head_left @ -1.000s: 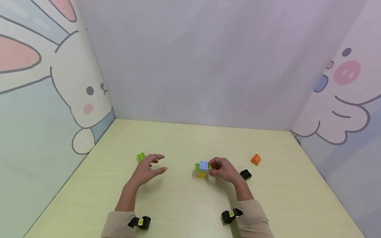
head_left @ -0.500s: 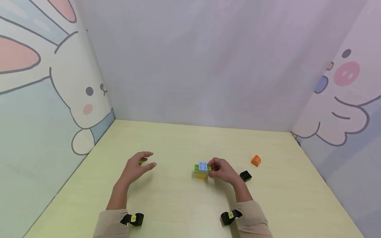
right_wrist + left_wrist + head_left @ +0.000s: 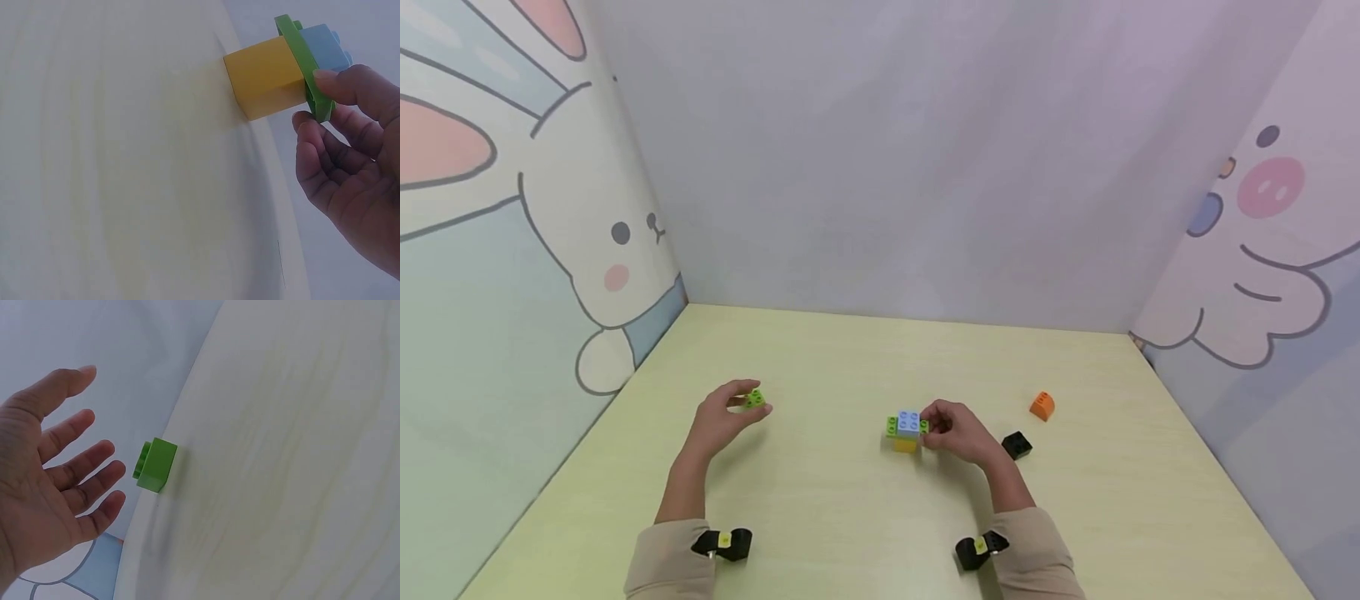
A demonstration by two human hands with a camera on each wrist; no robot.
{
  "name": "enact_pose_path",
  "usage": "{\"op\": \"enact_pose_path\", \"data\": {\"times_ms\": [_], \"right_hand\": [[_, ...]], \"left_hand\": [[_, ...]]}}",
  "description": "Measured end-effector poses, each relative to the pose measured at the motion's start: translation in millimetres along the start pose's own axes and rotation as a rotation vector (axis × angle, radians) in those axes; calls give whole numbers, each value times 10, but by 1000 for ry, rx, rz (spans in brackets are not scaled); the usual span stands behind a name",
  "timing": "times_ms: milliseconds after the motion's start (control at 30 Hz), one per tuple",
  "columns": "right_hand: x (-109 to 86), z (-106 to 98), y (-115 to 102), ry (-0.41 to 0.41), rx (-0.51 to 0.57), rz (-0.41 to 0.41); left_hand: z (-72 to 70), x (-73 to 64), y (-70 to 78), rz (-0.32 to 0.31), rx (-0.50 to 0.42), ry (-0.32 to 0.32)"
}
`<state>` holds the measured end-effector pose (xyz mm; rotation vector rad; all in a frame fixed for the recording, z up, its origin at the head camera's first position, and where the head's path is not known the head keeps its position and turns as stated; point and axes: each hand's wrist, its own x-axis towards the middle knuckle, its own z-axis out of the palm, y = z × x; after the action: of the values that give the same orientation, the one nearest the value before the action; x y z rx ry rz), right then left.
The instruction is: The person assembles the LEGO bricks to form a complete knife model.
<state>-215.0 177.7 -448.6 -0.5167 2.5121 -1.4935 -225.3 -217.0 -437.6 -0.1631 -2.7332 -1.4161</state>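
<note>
On the left of the table is a green toy brick (image 3: 755, 399) with studs. My left hand (image 3: 721, 417) hovers over it, thumb and fingers spread to either side. In the left wrist view the brick (image 3: 157, 464) stands apart from the fingertips (image 3: 114, 500). My right hand (image 3: 962, 432) pinches the right end of a green plate (image 3: 306, 65) in a small stack. A yellow block (image 3: 265, 78) forms the base of that stack, and a light blue brick (image 3: 908, 422) tops it. The stack's base appears to rest on the table.
Right of my right hand lie a black brick (image 3: 1017, 445), close to the wrist, and an orange curved brick (image 3: 1042, 406) farther back. Printed curtain walls (image 3: 910, 167) rise behind and beside the pale yellow table (image 3: 827, 517).
My left hand has moved left and now spans the green brick from above, having passed in front of it. My right hand keeps its pinch on the stack, almost still.
</note>
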Motion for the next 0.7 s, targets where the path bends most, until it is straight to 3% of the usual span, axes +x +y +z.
{"op": "enact_pose_path", "data": {"times_ms": [300,533,700], "right_hand": [[-1,-3,-33,-2,-28,8],[-102,-51,-350,-21,-9,-12],[-20,-17,-104,-4,-9,-7]], "left_hand": [[-43,85,-134,-38,-2,-3],[-39,150,-249,-61,-4,-20],[-38,181,-313,-83,-7,-32]]}}
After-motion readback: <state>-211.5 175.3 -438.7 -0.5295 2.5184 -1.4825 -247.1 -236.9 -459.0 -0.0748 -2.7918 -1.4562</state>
